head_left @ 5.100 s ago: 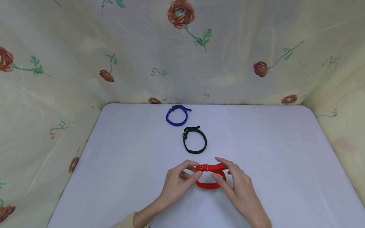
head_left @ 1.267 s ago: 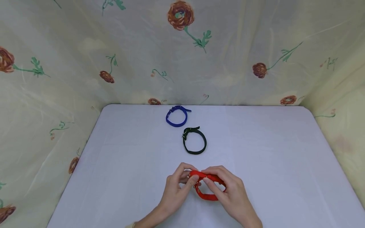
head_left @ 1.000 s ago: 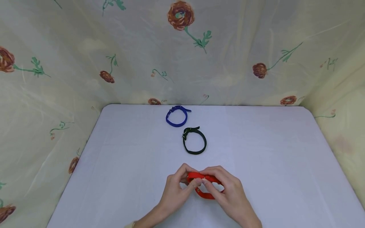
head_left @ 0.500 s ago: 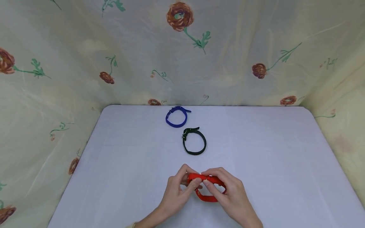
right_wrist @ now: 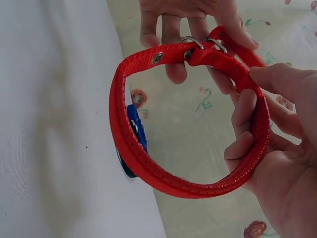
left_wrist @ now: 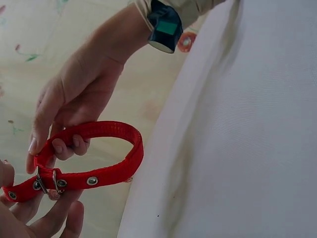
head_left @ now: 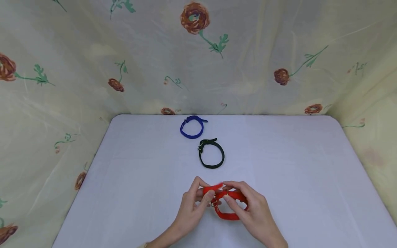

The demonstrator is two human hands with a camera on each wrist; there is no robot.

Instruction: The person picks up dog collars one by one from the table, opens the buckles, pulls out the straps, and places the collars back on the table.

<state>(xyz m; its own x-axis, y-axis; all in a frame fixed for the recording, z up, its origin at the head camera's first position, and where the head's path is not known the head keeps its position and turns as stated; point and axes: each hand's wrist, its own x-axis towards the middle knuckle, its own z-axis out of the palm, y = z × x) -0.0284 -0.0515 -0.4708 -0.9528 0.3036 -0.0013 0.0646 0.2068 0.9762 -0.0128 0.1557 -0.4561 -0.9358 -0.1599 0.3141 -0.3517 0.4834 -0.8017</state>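
A red pet collar [head_left: 227, 216], closed into a loop, is held up between both hands above the table. My left hand [head_left: 191, 210] pinches the strap at its buckle end, thumb in front. From there the strap's free end [head_left: 217, 186] sticks up to the right. The right hand [head_left: 255, 212] grips the loop's right side, thumb and fingertips near the strap by the buckle. In the right wrist view a metal buckle [right_wrist: 216, 45], a metal ring [right_wrist: 192, 41] and an eyelet [right_wrist: 157, 58] show on the collar.
On the white table [head_left: 288, 165], a dark green collar [head_left: 212, 166] lies beyond the hands. A blue collar [head_left: 192, 136] lies farther back, near the far edge. Flower-patterned cloth [head_left: 248, 69] hangs behind the table and at its sides.
The strap's free end pointed right and lay flat earlier; it has since been bent back and now stands up at the buckle. Both hands have drawn closer together since the first frame.
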